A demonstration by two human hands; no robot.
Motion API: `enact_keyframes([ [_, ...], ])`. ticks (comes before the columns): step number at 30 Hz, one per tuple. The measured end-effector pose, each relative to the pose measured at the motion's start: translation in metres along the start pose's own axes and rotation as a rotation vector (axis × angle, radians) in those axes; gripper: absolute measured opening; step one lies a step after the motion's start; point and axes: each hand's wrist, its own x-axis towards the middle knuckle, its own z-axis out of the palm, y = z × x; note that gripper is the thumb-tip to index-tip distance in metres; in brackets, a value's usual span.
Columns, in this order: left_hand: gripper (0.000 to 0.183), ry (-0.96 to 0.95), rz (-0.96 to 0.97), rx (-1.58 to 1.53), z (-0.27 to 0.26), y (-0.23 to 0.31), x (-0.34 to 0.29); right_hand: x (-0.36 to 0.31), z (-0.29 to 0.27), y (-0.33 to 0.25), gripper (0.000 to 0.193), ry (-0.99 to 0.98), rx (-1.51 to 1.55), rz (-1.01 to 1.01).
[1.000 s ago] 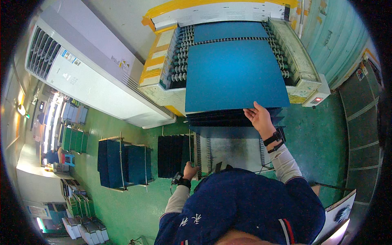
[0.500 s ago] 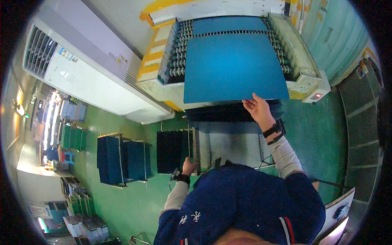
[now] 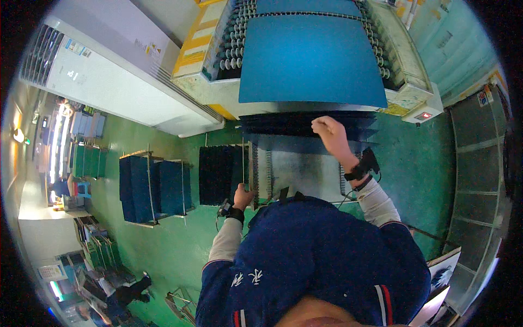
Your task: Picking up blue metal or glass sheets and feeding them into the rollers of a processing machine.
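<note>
A wide blue sheet (image 3: 313, 60) lies on the roller conveyor (image 3: 233, 52), its near edge sticking out past the machine's front. Below that edge is a rack (image 3: 305, 177) holding several dark sheets (image 3: 283, 124) close together. My right hand (image 3: 331, 136) hovers over these dark sheets, apart from the blue one, with its fingers curled in and nothing visible in them. Low on the left, my left hand (image 3: 243, 196) is closed around a thin metal rod (image 3: 243, 158) at the rack's side. Part of its fingers is hidden from view.
Another rack with dark sheets (image 3: 218, 174) stands beside my left hand, and a further one (image 3: 155, 188) is farther left. A white air conditioner (image 3: 120, 90) flanks the machine. Grey panels (image 3: 479, 169) line the right side. A person (image 3: 128, 294) is at the lower left.
My right hand has come away from the blue sheet's near edge, and its fingers have curled in. The whole view has shifted, moving the scene upward. My left hand stays at the rod.
</note>
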Motion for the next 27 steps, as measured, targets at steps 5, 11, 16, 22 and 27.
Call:
enact_keyframes([
  [5,0.079,0.030,0.052,0.000,0.001,-0.009,0.000,-0.019,0.013,-0.016,0.023,-0.060,-0.471,-0.342],
  [11,0.081,-0.069,-0.041,0.050,-0.009,0.013,-0.004,-0.011,0.017,0.000,0.021,-0.350,-0.900,-0.129],
  [16,0.072,-0.019,-0.055,0.034,-0.006,0.002,-0.004,0.007,0.026,0.024,0.022,-0.461,-1.014,-0.135],
  [22,0.073,-0.034,0.026,0.094,0.001,0.000,0.004,0.012,0.018,0.012,0.024,-0.426,-1.009,-0.152],
  [27,0.073,-0.100,0.015,-0.081,0.025,-0.060,0.035,0.014,0.023,-0.006,0.025,-0.472,-1.029,-0.080],
])
